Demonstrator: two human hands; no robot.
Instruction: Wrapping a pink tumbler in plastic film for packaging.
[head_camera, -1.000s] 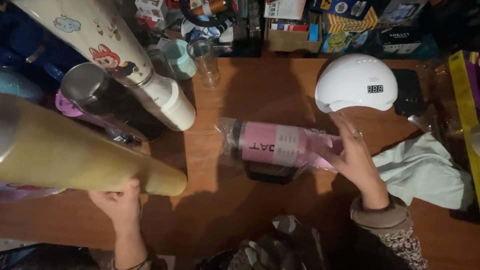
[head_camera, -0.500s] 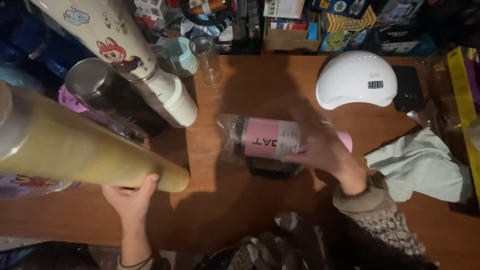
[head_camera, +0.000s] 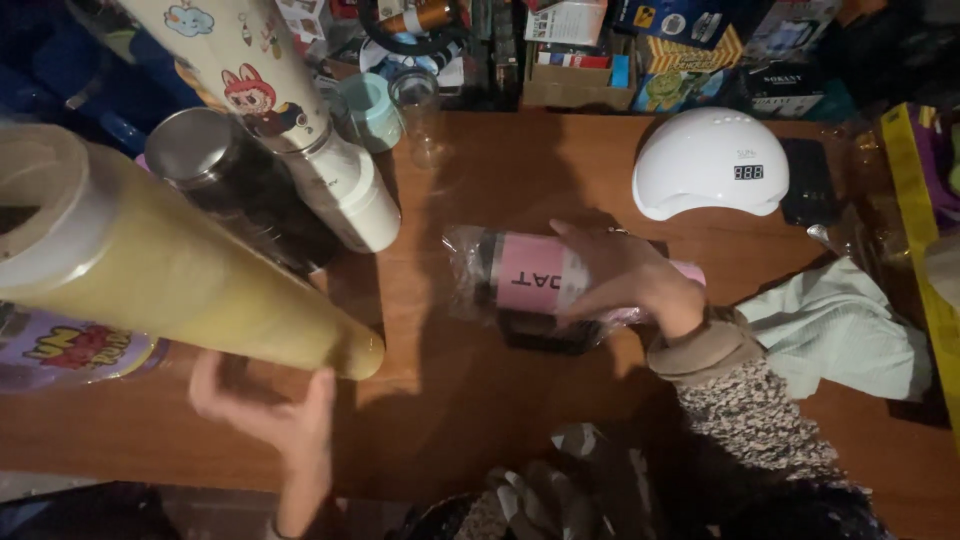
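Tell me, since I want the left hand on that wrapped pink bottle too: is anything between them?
Nothing visible: bare wooden table lies between the left hand and the pink bottle, which the right hand already grips. The yellow roll lies beside that path.

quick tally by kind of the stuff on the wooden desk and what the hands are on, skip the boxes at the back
Tall flasks and tumblers at the left: 3 (yellow flask, cartoon-print flask, dark steel-topped tumbler)
Pink bottle in a clear wrapper, under the right hand: 1
Small cups: 2 (mint cup, clear glass)
White domed lamp: 1
Pale green cloth: 1
Total: 8
The left hand is open below the yellow flask.
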